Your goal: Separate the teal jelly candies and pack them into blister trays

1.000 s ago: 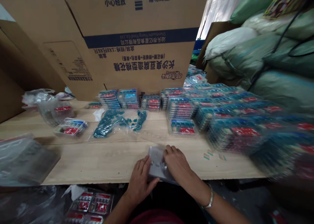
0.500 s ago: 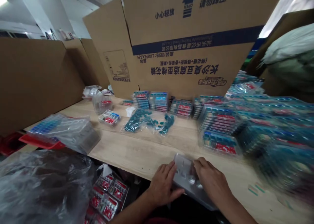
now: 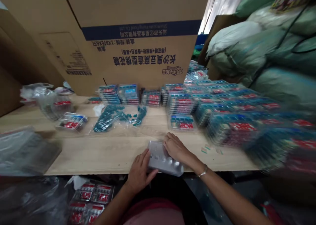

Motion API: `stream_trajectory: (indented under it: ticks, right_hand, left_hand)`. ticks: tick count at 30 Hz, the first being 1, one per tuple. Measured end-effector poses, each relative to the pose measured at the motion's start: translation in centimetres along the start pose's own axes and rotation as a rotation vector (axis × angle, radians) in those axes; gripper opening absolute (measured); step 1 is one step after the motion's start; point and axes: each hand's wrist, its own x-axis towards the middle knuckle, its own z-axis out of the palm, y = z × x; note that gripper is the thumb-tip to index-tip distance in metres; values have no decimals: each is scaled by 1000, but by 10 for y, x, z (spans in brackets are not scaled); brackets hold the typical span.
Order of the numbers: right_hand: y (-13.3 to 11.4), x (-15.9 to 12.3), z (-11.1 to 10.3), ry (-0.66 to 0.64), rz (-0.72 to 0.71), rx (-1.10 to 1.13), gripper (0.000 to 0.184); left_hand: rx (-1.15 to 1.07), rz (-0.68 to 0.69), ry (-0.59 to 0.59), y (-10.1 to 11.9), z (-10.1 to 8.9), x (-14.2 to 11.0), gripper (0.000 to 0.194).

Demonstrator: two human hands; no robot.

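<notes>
A clear plastic blister tray [image 3: 160, 162] with moulded hollows rests at the table's front edge, its near side by the edge. My left hand [image 3: 139, 171] grips its left end, thumb along the near side and fingers on the far side. My right hand [image 3: 174, 147] is closed over the tray's far right part, fingers bent; its fingertips are partly hidden. Beyond my hands lies an open clear bag of teal pieces [image 3: 108, 118]. A filled pack with red and blue parts [image 3: 182, 122] lies past my right hand.
Stacks of filled packs [image 3: 232, 126] crowd the right side. A large cardboard box [image 3: 138, 63] stands at the back. Nested clear trays [image 3: 24, 149] sit at the left, and a single pack [image 3: 72, 121] lies nearby. Below the edge are more packs [image 3: 86, 195]. Small strips [image 3: 205, 149] lie right.
The view has swung right, so table items appear farther left. The tray looks flatter along the front edge. My right hand sits nearer its far side; both hands stay on it.
</notes>
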Motion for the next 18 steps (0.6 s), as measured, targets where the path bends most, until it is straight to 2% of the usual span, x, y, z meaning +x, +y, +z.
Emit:
stream_trajectory:
  ticks: [2, 4, 6, 9, 10, 12, 14, 16, 18]
  right_hand:
    - [0, -1, -3, 46, -33, -43, 20]
    - [-4, -4, -10, 112, -73, -15, 21]
    - [-10, -9, -17, 191, -155, 91, 20]
    - [-17, -15, -17, 289, -272, 276, 19]
    - [-16, -17, -12, 316, -276, 290, 20]
    - [-12, -19, 3, 335, -218, 211, 24]
    - [-7, -22, 21, 304, -124, 73, 29]
    - [-5, -24, 32, 256, -60, -30, 29]
    - [-8, -25, 35, 230, -42, -91, 27]
  left_hand:
    - [-104, -20, 12, 3, -5, 1, 72]
    - [-258, -103, 110, 9, -9, 6, 75]
    - [-489, -271, 204, 15, -15, 17, 74]
    - [-862, -578, 226, 12, -38, 30, 62]
    - [-925, -678, 250, 4, -51, 29, 60]
    - [-882, -864, 402, -22, -86, 15, 61]
    - [-704, -1017, 536, -59, -125, -13, 70]
    - [-438, -1176, 622, -100, -157, -44, 74]
    - [-241, -1282, 580, -137, -177, -68, 66]
